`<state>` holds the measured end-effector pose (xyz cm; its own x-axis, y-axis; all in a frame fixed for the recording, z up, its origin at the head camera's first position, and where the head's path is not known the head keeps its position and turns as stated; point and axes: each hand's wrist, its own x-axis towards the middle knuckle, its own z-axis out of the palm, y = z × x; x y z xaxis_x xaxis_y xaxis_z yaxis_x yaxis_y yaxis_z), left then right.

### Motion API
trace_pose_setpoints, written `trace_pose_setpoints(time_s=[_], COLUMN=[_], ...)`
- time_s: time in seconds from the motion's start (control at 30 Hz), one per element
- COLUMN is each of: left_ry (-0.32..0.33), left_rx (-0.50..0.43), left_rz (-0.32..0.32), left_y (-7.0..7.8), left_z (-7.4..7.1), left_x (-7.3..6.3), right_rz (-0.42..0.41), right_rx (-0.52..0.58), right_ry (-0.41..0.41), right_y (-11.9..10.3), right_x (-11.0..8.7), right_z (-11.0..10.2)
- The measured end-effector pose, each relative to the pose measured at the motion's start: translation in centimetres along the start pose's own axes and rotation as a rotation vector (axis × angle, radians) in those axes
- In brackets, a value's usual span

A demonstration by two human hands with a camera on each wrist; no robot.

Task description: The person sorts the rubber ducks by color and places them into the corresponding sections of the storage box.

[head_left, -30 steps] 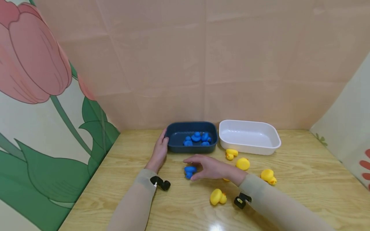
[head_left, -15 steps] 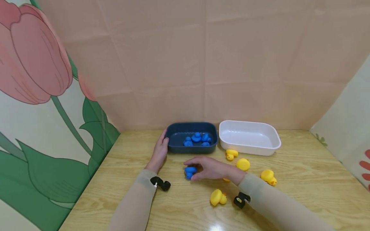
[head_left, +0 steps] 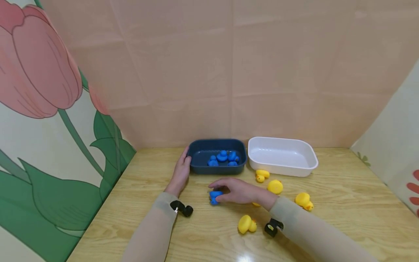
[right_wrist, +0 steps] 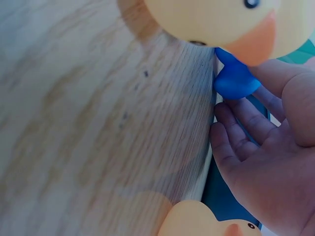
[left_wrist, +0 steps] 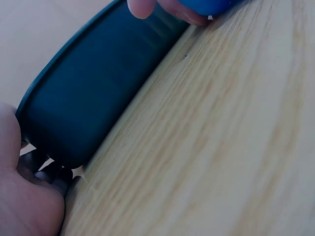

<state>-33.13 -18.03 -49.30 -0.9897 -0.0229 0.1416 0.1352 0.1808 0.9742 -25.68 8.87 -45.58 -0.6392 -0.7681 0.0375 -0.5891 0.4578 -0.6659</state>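
Near the middle of the table, my right hand (head_left: pixel 237 191) pinches a blue rubber duck (head_left: pixel 214 199) between thumb and fingers. The duck lies tipped over, low at the tabletop. In the right wrist view the thumb lies against the blue duck (right_wrist: pixel 236 83), with fingers on its other side. My left hand (head_left: pixel 180 171) holds the left end of a dark blue tray (head_left: pixel 216 169), thumb at the front corner; the far fingers are partly hidden. Several blue ducks (head_left: pixel 222 156) lie inside that tray, toward its right half.
A white tray (head_left: pixel 283 169) stands right of the dark one. Several yellow rubber ducks (head_left: pixel 275 186) lie scattered before it, one mostly covered by the right wrist. Another yellow duck (head_left: pixel 247 223) lies nearer the front. A cloth-covered wall rises behind the trays.
The right thumb and fingers have drawn closer together on the blue duck, which has shifted very slightly. The left hand and both trays have stayed put.
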Motion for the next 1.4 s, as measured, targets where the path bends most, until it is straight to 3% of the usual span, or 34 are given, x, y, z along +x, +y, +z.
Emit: trace_pose_setpoints(time_s=[0.53, 0.77, 1.1, 1.4], left_ry=[0.006, 0.001, -0.005, -0.007], left_rx=[0.009, 0.013, 0.013, 0.020], left_rz=[0.001, 0.001, 0.008, 0.007], left_y=[-0.2, -0.1, -0.1, -0.2], left_z=[0.1, 0.1, -0.1, -0.1], left_x=[0.2, 0.2, 0.3, 0.3], right_rz=[0.016, -0.022, 0.119, 0.151], right_rx=[0.030, 0.019, -0.044, -0.122], right_ry=[0.049, 0.159, 0.347, 0.485], right_y=[-0.9, -1.5, -2.3, -2.5], right_x=[-0.1, -0.1, 0.6, 1.5], right_z=[-0.7, -2.4, -4.2, -5.5])
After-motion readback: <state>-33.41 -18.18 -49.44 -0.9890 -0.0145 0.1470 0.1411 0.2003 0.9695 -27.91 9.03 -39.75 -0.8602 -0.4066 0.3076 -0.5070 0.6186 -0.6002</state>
